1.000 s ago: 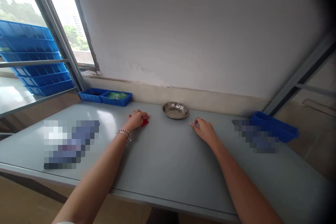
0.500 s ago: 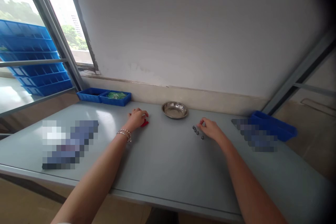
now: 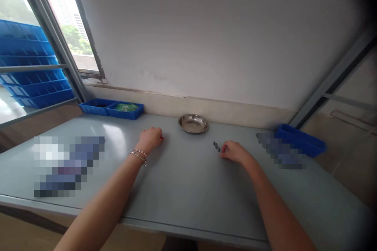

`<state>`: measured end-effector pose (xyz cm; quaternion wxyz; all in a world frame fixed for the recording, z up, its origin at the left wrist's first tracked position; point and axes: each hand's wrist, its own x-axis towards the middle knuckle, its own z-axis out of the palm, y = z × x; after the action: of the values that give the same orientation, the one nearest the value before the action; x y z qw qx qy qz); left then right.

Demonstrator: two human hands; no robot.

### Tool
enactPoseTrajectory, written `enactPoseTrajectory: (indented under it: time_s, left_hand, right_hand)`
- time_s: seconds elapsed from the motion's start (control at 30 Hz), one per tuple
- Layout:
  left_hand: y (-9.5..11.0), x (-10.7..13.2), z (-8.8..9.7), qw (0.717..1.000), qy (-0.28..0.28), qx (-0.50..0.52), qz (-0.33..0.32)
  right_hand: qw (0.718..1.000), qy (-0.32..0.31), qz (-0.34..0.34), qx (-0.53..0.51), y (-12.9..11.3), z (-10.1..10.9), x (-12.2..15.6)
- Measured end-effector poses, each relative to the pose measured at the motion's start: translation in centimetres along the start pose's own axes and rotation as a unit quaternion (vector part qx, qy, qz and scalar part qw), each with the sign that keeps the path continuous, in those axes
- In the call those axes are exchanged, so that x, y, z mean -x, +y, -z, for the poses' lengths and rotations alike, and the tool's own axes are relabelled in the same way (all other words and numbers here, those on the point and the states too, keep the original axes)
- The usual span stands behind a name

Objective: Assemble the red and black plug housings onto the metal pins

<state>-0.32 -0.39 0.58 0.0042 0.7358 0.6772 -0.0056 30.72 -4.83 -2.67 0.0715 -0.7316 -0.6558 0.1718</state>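
Note:
My left hand [image 3: 150, 140] is closed on the table, wrapped round a small red object [image 3: 161, 138] of which only an edge shows. To the right, my right hand [image 3: 234, 151] pinches with thumb and forefinger at the near end of a short slanting row of small dark metal pieces [image 3: 216, 146]. The nearest piece is covered by these fingertips; the others lie just left of them. A round steel dish [image 3: 193, 124] stands behind and between both hands, with nothing visible in it.
Two blue bins [image 3: 125, 113] stand at the back left, one holding green packets. Another blue bin [image 3: 313, 146] sits at the right edge. Blurred-out items [image 3: 75, 162] lie at left and right. Stacked blue trays [image 3: 32, 62] fill a side shelf beside the window.
My left fingers have curled tighter over the red object. My right hand has lowered toward me and closed over the nearest metal piece. The view has shifted slightly.

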Motion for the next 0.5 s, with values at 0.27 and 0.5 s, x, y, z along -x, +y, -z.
enactPoseTrajectory:
  time_s: [0.27, 0.5]
  left_hand:
    - [1.0, 0.5, -0.1, 1.000, 0.000, 0.004, 0.009]
    - [1.5, 0.9, 0.1, 1.000, 0.000, -0.019, 0.004]
  right_hand:
    - [1.000, -0.018, -0.013, -0.017, -1.0, 0.6, 0.6]
    - [0.998, -0.034, -0.015, -0.041, -1.2, 0.7, 0.6]
